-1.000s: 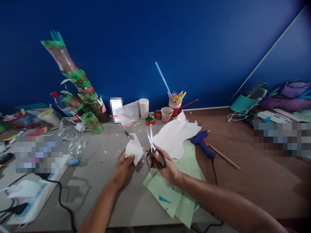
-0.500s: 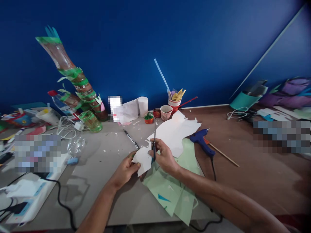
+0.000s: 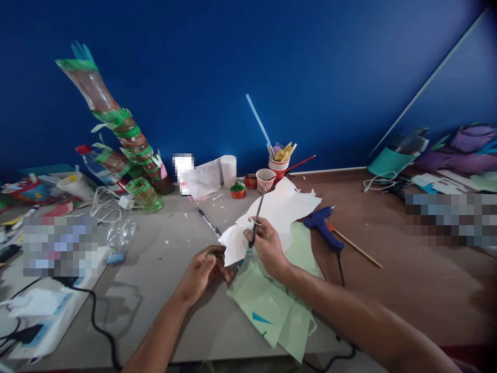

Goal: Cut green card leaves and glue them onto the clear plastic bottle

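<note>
My right hand [image 3: 267, 243] is closed around a pair of scissors [image 3: 257, 218], whose blades point up and away from me. A small cut piece of white paper [image 3: 235, 245] lies against its fingertips, over the green paper [image 3: 258, 300]. Just left of that piece, my left hand [image 3: 205, 269] has its fingers loosely curled and apart, with nothing visible in them. Some of its fingertips are hidden at the paper's edge. Beyond the hands a larger, irregularly cut white sheet [image 3: 277, 207] rests on the table.
A blue glue gun [image 3: 324, 228] and a wooden stick [image 3: 359, 248] lie to the right. A pen [image 3: 208, 221] and paper scraps are near the middle. Cups [image 3: 265, 180] stand by the wall. A painted bottle tower [image 3: 132, 134], a clear bottle [image 3: 121, 235] and a power strip [image 3: 58, 311] are at left.
My left hand has let go of the small white paper piece and drawn slightly down. My right hand has moved a little right with the scissors, which are now tilted; the piece has turned.
</note>
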